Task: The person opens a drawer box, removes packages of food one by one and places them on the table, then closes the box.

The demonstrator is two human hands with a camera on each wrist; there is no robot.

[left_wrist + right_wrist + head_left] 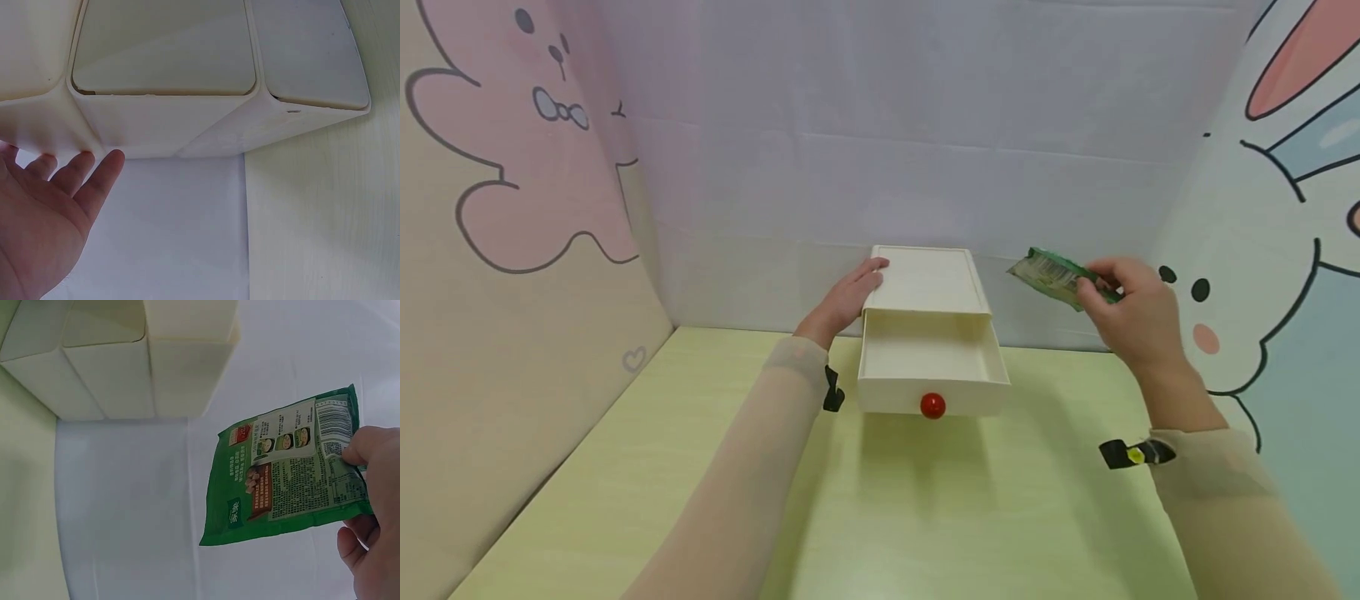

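A white drawer box [928, 279] stands at the back of the table, its top drawer [887, 395] pulled out toward me. The drawer has a red round knob [933, 406] and a bare inside. My left hand [846, 300] rests against the box's left upper edge, its fingers extended; the left wrist view shows this hand [47, 225] at the box's side. To the right of the box, my right hand [1138, 317] pinches one end of a green food packet [1051, 277] in the air. Printed text, small pictures and a barcode cover the packet [275, 469] in the right wrist view.
The light green table [700, 517] reaches back to a pale cloth wall [790, 183]. Side panels with a pink cartoon bear [527, 192] and a white cartoon rabbit [1247, 283] bound the left and right.
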